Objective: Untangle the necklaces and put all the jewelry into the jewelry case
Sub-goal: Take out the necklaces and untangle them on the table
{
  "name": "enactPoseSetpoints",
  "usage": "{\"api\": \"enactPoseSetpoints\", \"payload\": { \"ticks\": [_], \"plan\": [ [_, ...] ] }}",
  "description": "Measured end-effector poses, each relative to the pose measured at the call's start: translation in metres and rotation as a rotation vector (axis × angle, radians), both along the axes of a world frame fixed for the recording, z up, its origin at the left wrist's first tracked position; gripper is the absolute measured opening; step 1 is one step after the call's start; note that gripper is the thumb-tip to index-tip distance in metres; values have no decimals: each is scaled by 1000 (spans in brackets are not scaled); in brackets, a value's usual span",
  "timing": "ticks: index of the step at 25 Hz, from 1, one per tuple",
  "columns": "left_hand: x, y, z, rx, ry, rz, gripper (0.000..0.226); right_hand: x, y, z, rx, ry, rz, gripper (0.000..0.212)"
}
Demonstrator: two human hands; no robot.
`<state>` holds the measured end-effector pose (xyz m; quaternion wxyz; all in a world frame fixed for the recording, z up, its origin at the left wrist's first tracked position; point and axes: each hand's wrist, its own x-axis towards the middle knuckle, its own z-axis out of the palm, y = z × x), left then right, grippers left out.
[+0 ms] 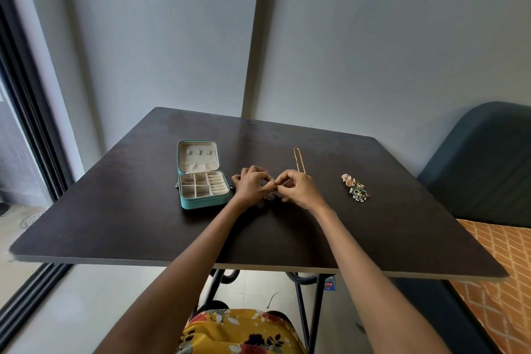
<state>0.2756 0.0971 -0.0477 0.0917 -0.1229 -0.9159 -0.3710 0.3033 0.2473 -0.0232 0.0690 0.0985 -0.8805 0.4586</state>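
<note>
The open case sits left on the table. Just right of it, the left hand and right hand meet, each grip curled tight and pinching a fine chain between the fingertips; it is best teased apart gently, not pulled. A gold necklace lies beyond the right hand, with earrings further right.

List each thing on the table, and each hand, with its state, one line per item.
jewelry case: open, lid upright, a chain in its rear compartments.
gold chain: laid out straight on the table, partly behind the right hand.
earring pile: loose, not in the case.
left hand: fingers curled, pinching a thin chain.
right hand: pinching the same chain.
</note>
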Motion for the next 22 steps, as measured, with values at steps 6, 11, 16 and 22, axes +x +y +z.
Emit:
{"api": "enactPoseSetpoints", "payload": {
  "ticks": [6, 11, 16, 22],
  "plan": [
    [1, -4, 1, 19, -18, -27, 21, -1, -3, -5, 105, 38, 7, 20],
    [3, -3, 1, 51, -22, -32, 19, -1, -1, -16, -41, 28, -60, 8],
    [2, -5, 0, 132, -52, -45, 19, 4, -4, -22, -72, 84, -90, 5],
    [1, -5, 1, 115, -64, -66, 16, 8, -5, -18, -152, 121, -92, 4]
  ]
}}
